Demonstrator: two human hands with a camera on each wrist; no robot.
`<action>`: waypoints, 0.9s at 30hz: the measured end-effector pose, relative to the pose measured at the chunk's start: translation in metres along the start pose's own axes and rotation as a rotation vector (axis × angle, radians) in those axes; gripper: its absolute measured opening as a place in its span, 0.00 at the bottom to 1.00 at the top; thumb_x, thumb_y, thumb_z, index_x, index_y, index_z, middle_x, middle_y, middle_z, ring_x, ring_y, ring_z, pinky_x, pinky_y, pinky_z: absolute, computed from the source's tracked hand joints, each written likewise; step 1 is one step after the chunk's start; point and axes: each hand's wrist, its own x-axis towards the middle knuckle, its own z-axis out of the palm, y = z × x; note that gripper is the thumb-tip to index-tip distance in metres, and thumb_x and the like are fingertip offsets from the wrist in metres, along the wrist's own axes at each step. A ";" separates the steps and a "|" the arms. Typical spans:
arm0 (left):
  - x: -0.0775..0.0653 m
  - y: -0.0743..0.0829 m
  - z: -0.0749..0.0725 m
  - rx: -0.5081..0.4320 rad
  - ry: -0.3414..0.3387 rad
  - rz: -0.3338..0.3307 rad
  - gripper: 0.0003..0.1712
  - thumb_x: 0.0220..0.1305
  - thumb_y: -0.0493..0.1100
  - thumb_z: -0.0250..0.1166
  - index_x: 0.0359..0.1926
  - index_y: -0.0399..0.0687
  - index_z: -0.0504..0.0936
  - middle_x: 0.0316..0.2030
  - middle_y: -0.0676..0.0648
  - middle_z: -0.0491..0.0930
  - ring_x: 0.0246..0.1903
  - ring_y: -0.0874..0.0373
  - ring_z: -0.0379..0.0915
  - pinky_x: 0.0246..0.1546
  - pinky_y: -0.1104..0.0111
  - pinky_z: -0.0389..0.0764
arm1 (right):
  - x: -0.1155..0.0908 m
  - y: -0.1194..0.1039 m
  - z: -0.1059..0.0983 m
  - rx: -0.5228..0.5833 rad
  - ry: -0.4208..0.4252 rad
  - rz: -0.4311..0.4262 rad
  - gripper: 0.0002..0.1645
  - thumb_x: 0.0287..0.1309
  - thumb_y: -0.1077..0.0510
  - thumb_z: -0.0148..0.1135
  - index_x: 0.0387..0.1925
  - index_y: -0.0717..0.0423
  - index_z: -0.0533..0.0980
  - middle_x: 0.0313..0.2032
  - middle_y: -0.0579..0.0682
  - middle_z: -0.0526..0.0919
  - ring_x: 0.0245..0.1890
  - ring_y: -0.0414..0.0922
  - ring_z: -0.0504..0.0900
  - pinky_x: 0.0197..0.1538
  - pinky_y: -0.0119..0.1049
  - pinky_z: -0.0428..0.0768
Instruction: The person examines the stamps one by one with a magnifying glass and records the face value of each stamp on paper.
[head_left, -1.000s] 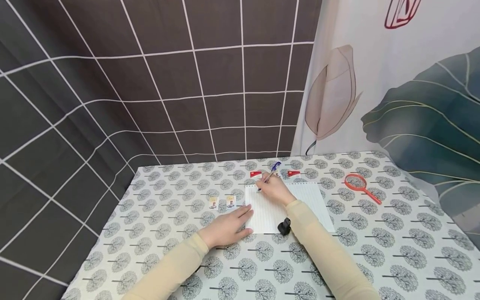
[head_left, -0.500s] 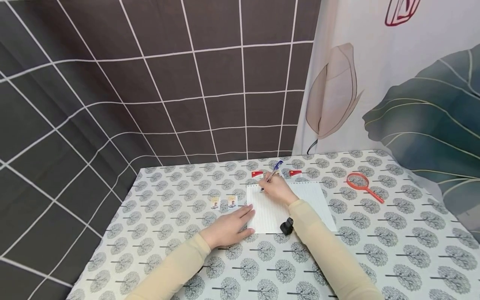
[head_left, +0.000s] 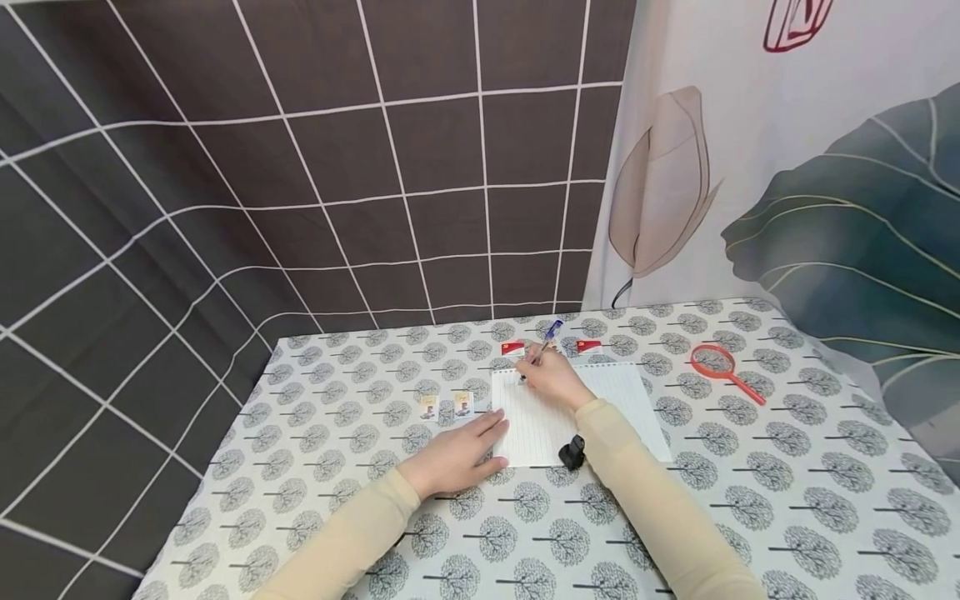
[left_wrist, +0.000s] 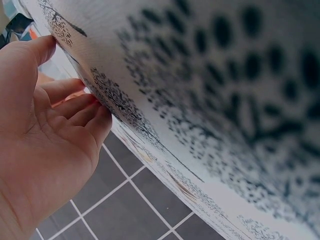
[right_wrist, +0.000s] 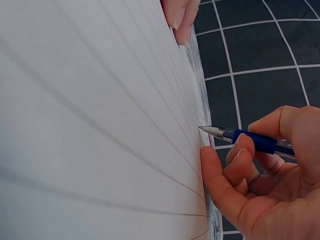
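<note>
Near the gripped pen [right_wrist: 265,143] and lined paper [head_left: 617,400], cards [head_left: 430,408] bear illegible lettering [head_left: 463,399]

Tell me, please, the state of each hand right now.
Left hand: open, laid at the left edge of the lined paper.
Right hand: closed, holding the blue pen, tip at the paper.

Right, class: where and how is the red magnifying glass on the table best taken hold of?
Probably by the middle of its handle, pinched across from above, coming in from the person's near right. The magnifying glass appears to lie flat; its slim, straight handle points that way, with the round lens at the far left end.
</note>
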 end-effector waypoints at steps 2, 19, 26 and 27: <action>0.000 0.000 0.000 0.002 0.001 0.000 0.39 0.76 0.60 0.52 0.76 0.42 0.60 0.77 0.43 0.54 0.75 0.50 0.54 0.73 0.59 0.59 | 0.001 0.000 0.000 -0.005 0.007 -0.008 0.12 0.69 0.49 0.58 0.35 0.53 0.71 0.27 0.50 0.79 0.29 0.45 0.76 0.38 0.37 0.78; 0.000 0.001 -0.002 0.001 0.005 0.004 0.38 0.76 0.59 0.52 0.76 0.41 0.61 0.77 0.42 0.55 0.74 0.49 0.54 0.73 0.59 0.60 | 0.000 -0.003 0.001 -0.022 0.018 -0.026 0.11 0.68 0.52 0.57 0.33 0.54 0.71 0.26 0.51 0.79 0.28 0.46 0.75 0.36 0.37 0.76; -0.001 0.001 -0.002 -0.009 0.004 -0.001 0.38 0.76 0.60 0.52 0.76 0.42 0.61 0.77 0.42 0.55 0.74 0.50 0.54 0.73 0.59 0.60 | -0.002 0.000 -0.001 -0.005 0.007 -0.041 0.12 0.68 0.51 0.59 0.32 0.53 0.70 0.27 0.50 0.78 0.30 0.46 0.74 0.39 0.37 0.76; -0.001 0.001 -0.002 -0.012 0.005 0.000 0.38 0.76 0.59 0.52 0.76 0.42 0.61 0.77 0.42 0.55 0.74 0.49 0.55 0.73 0.59 0.60 | -0.002 0.001 -0.001 -0.001 0.006 -0.039 0.12 0.67 0.51 0.59 0.32 0.53 0.70 0.27 0.49 0.77 0.30 0.45 0.74 0.39 0.36 0.76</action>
